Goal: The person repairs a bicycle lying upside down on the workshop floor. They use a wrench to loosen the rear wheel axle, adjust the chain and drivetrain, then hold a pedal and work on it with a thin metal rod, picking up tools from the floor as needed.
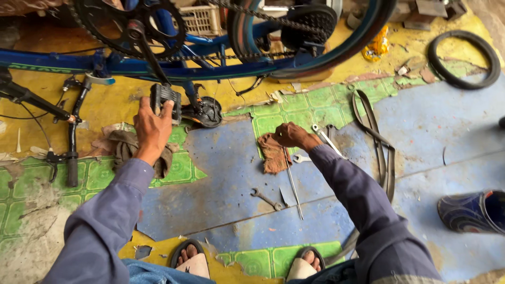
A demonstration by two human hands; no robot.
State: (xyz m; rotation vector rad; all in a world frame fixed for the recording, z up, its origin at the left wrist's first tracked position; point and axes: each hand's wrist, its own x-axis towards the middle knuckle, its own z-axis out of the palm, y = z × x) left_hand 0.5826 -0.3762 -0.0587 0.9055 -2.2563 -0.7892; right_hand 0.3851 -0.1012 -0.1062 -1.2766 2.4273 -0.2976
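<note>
At the far left edge of the floor [447,137] I see a black handlebar stem [71,152] lying on the yellow and green patches, with a brake lever beside it. Just right of that, my left hand [152,126] is closed around the black pedal [165,100], fingers wrapped over its top and thumb on the near side. The pedal hangs from the crank arm [147,52], which runs up to the chainring [129,23] of the blue bicycle frame [158,67] lying across the far edge of the floor. Under my left wrist lies a grey-brown rag [126,147]. Right of the pedal sits a round black part [209,111] on the floor.

Toward the middle, a small open-ended spanner [265,199] lies on the blue patch, near my feet in sandals. My right hand [291,134] is curled shut on a reddish-brown cloth [272,153], pressing down on it; a long thin metal rod [292,184] runs from under the hand toward me. Just right of the hand lie two more spanners [326,139], touching each other.

Farther right, a flat rubber strip [380,152] snakes across the floor. A black tyre [463,59] lies in the far right corner, and a blue rubber boot [471,211] sits at the right edge.
</note>
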